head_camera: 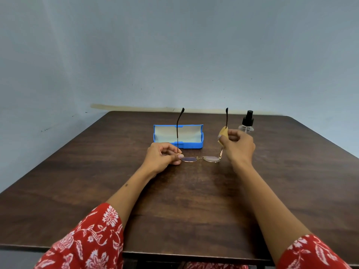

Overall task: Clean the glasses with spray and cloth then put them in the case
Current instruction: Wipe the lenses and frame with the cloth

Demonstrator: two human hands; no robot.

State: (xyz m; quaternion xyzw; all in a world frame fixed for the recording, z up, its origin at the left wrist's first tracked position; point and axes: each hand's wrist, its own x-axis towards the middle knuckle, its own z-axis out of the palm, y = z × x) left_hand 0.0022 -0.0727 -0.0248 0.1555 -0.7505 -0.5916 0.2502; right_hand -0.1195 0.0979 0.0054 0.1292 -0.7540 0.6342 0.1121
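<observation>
We face a dark brown wooden table with rounded far corners, pushed close to a plain pale blue-grey wall. The wall carries small dark specks and a yellowish smear just above the table's far edge. Soft, even light fills the room.

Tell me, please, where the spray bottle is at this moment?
In the head view, the spray bottle stands upright on the far right of the table, just behind the right hand and right of the open blue case.
</observation>
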